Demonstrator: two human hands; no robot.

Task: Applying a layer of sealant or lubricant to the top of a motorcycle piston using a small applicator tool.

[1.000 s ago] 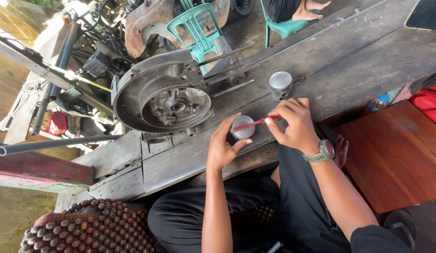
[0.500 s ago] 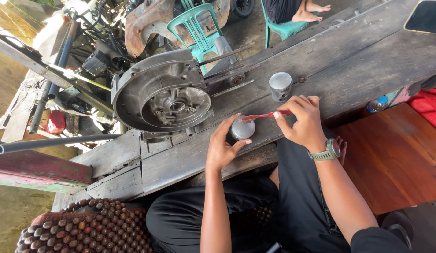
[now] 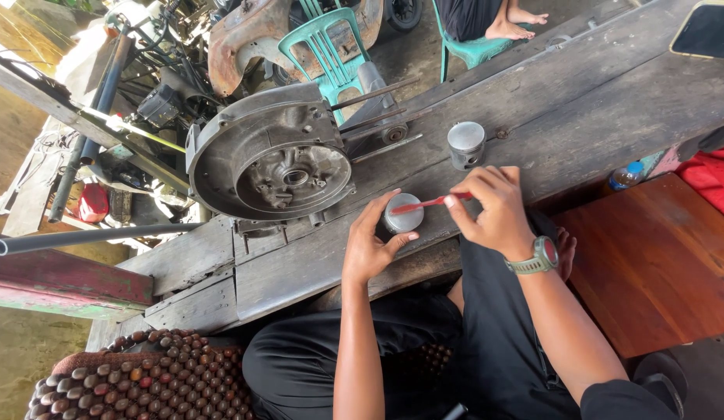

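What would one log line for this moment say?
left hand: holds piston | right hand: red brush on its crown | second piston: on wooden bench

Table: rough, weathered grey wood, cracked along the grain. Piston under the left hand: smooth metal, dull silver sheen on the crown. Second piston: same matt grey metal. Toothbrush in the right hand: glossy red plastic. Engine casing: cast metal, grimy, matt. Chair: teal plastic. Seat cover: polished wooden beads.
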